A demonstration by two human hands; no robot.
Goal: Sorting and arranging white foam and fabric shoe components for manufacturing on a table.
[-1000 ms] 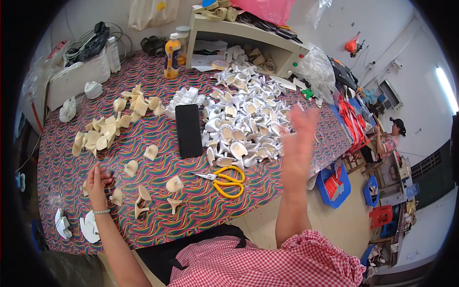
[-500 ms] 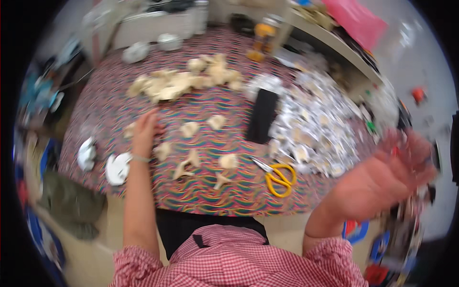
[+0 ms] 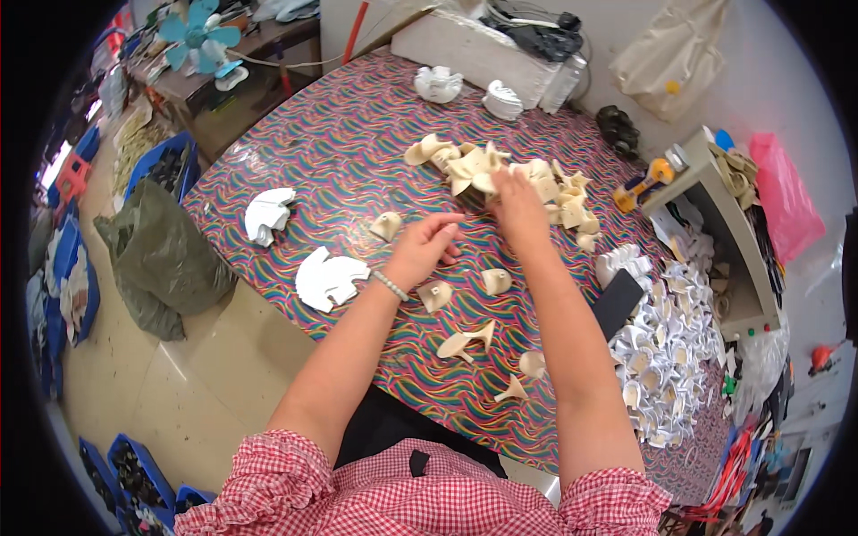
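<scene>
My right hand (image 3: 518, 205) reaches over the far pile of cream-coloured curved pieces (image 3: 469, 170), fingers stretched forward and touching it. Its fingertips partly cover the pieces, and no held piece can be made out. Nearer me, my left hand (image 3: 422, 255), with a beaded bracelet at the wrist, hovers over the patterned cloth with loosely bent fingers apart and nothing visible in them. Single cream pieces lie around it: one piece (image 3: 385, 226) to its left, another (image 3: 435, 296) just below, a third (image 3: 496, 281) to the right. Flat forked cream pieces (image 3: 467, 341) lie closer to my body.
White fanned stacks (image 3: 329, 279) lie at the left of the table (image 3: 340, 116). A heap of white-wrapped cream pieces (image 3: 670, 357) and a dark flat rectangular object (image 3: 618, 304) are on the right. A grey shelf (image 3: 746, 241) borders the right side; a green sack (image 3: 161, 259) stands on the floor.
My right hand has come from the raised position at the right to the cream pile. The view has turned, and the yellow-handled scissors no longer show.
</scene>
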